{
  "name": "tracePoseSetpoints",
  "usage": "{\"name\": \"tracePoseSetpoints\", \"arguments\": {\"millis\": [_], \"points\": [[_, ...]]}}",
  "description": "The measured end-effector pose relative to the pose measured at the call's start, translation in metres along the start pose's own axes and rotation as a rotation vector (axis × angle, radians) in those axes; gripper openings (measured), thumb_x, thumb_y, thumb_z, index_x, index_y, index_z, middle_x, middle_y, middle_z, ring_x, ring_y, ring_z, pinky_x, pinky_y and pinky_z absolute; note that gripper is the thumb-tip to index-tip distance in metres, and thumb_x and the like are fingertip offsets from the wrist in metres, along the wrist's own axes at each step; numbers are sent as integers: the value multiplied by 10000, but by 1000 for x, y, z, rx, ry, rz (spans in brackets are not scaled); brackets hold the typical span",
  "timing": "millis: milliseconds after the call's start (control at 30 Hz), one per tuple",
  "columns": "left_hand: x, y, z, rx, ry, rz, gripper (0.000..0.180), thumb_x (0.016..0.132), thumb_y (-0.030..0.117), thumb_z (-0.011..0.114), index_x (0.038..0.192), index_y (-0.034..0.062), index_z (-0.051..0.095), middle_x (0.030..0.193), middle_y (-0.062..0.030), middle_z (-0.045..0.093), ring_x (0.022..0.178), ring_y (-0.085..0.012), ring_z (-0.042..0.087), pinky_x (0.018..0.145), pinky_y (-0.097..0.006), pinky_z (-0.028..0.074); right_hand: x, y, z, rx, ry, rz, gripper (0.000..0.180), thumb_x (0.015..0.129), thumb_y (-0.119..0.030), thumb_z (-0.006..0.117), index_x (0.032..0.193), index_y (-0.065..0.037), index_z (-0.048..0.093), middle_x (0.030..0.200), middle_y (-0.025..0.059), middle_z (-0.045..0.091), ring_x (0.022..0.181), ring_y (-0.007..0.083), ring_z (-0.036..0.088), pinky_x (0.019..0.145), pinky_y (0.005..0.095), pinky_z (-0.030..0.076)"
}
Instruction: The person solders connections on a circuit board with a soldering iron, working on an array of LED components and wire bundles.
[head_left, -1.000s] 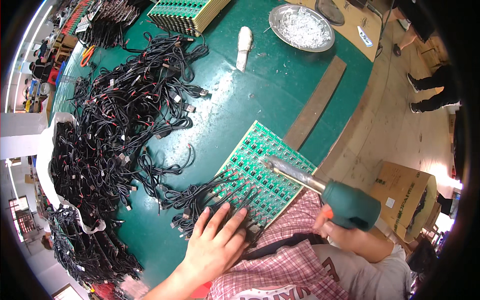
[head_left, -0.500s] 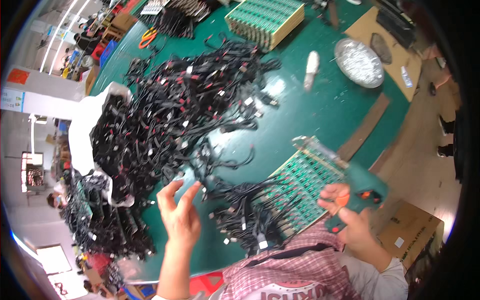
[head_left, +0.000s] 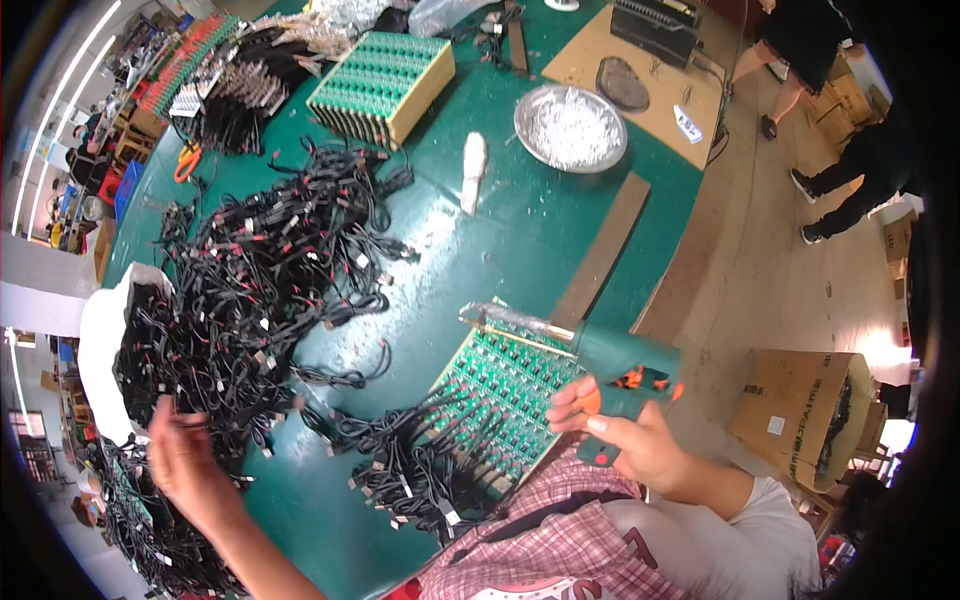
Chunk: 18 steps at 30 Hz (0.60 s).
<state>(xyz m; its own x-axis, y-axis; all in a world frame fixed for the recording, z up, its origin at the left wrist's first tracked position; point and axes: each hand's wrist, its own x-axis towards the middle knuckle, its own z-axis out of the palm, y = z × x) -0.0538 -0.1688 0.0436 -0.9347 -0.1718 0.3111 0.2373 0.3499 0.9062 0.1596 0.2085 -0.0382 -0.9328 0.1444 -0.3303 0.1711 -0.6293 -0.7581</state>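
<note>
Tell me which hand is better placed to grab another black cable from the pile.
Left. The left hand is already at the black cable pile, fingers spread, while the right hand is gripping the green glue gun over the circuit board.

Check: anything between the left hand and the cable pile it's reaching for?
Nothing visible. The left hand is blurred at the near edge of the cable pile, with only loose black cables around it. The right hand holds the green glue gun over the circuit board panel, well clear.

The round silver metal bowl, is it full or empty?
Partly full: the round silver metal bowl holds a heap of small white bits covering its bottom, below its rim.
</note>
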Motion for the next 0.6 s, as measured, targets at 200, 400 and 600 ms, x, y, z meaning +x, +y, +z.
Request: {"name": "tracePoseSetpoints", "arguments": {"millis": [200, 400, 600], "points": [[-24, 103, 38, -40, -694, -405, 530, 625, 10, 838, 1107, -75, 636, 676, -47, 630, 603, -88, 576, 525, -226, 430, -12, -11, -8, 10, -5, 30, 346, 950, -70, 621, 1282, -39, 530, 1255, 191, 606, 1142, 305, 648, 1000, 495, 536], [-138, 57, 157, 399, -1063, -331, 215, 833, 161, 830, 931, 38, 683, 796, -122, 711, 735, -272, 720, 633, -379, 547, -32, -14, -19, -167, -60, 159, 395, 937, -203, 679, 1298, -123, 540, 1066, 186, 674, 1003, 289, 672, 835, 432, 528], [-151, 49, 155, 481, -932, -189, 226, 830, 76, 839, 935, -32, 671, 826, -143, 717, 697, -215, 709, 653, -328, 563, -55, -24, -29, -229, -103, 268, 358, 960, -215, 652, 1276, -74, 559, 992, 159, 699, 970, 230, 667, 889, 392, 519]]}}
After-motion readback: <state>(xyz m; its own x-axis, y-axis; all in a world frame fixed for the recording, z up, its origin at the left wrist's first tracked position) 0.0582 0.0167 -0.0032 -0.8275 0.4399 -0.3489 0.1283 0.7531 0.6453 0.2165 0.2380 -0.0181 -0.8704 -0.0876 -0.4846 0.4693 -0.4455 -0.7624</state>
